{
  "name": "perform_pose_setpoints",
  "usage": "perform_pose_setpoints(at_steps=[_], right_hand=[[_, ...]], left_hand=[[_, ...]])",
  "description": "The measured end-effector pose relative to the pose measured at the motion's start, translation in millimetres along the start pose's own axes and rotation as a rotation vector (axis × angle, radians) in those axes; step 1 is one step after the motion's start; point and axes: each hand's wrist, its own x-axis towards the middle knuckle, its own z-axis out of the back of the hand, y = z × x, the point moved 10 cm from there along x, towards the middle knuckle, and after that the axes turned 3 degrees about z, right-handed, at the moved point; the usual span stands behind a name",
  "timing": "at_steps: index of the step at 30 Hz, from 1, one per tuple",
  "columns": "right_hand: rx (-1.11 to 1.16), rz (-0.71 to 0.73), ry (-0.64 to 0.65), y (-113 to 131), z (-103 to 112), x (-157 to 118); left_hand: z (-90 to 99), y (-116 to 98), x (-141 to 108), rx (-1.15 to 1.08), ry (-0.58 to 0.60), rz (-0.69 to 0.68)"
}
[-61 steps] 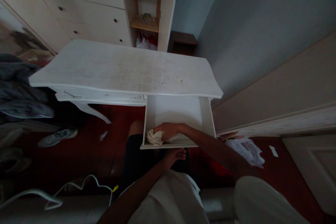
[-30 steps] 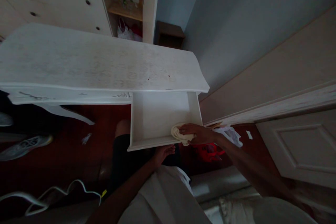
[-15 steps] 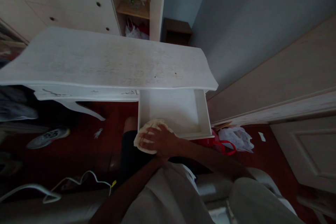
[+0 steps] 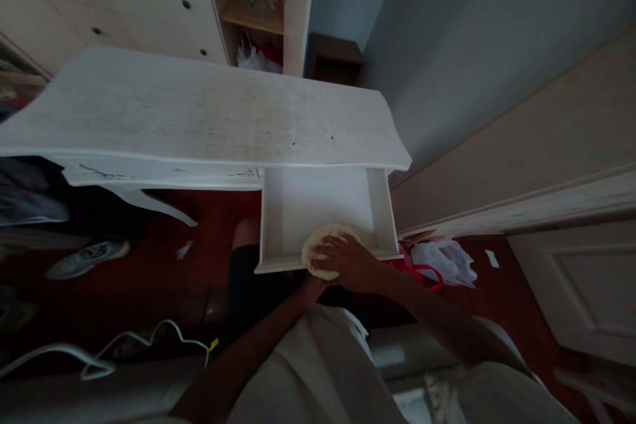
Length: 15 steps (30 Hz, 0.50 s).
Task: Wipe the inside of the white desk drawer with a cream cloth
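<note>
My right hand (image 4: pixel 350 262) presses a cream cloth (image 4: pixel 314 253) over the top edge of the front of a pulled-out white drawer (image 4: pixel 318 195), with its fingers bent over the cloth. Just below the cloth, close to the drawer front, lies my left hand (image 4: pixel 312 287). Its fingers are mostly hidden by the cloth and my right hand. The drawer's inside is bare where it shows. It slides out from a white table (image 4: pixel 213 109) with a smudged, worn top.
Behind the table stand a white chest of drawers (image 4: pixel 134 6) and an open cabinet (image 4: pixel 253 16). A grey-blue wall (image 4: pixel 472 33) rises at the right. On the red floor lie a white plastic bag (image 4: pixel 444 262), a shoe (image 4: pixel 88 260) and a white cable (image 4: pixel 134 338).
My right hand and the cloth have moved right along the drawer front, from its left corner to past the middle. My left hand has shifted slightly right with them.
</note>
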Motion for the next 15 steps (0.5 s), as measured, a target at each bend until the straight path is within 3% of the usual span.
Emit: perform_pose_setpoints(at_steps=[5,11,15], right_hand=[[0.072,-0.157,0.029,-47,2,-38],[-0.001,-0.431,0.055,-115,-7,-58],[-0.148,-0.406,0.102,-129,-14,-50]], left_hand=[[1.5,7,4,0.065,-0.011,0.088],[0.9,3,0,0.083,-0.034,0.112],[2.1,2,0,0.092,-0.057,0.115]])
